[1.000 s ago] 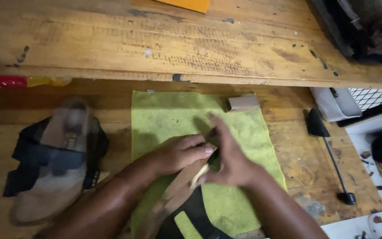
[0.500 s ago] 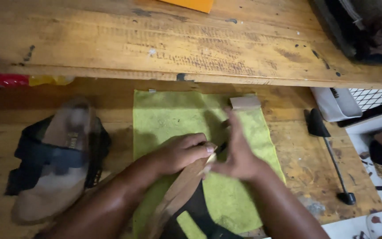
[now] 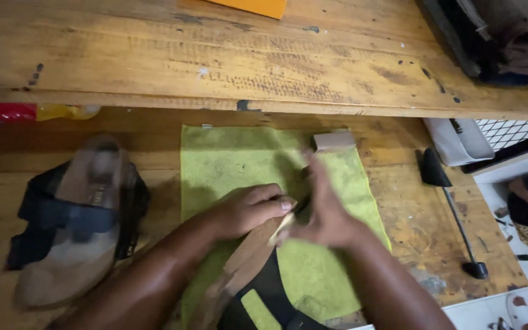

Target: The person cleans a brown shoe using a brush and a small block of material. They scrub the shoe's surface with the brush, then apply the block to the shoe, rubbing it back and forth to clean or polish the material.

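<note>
Tan sandal (image 3: 249,253) gripped by left hand (image 3: 245,211), right hand (image 3: 325,214) blurred, grip unclear, green cloth (image 3: 227,159) beneath; next, likely steadier rubbing toward twelve o'clock.

2 bare forearms, ringless hands (image 3: 288,214), no sleeves

Worn, scuffed wood on the bench (image 3: 447,238), matt and stained. Over it lies a fuzzy green cloth (image 3: 233,159), terry-like. The sandal (image 3: 68,232) beside it shows a matt, suede-looking tan footbed and dull black straps.
</note>
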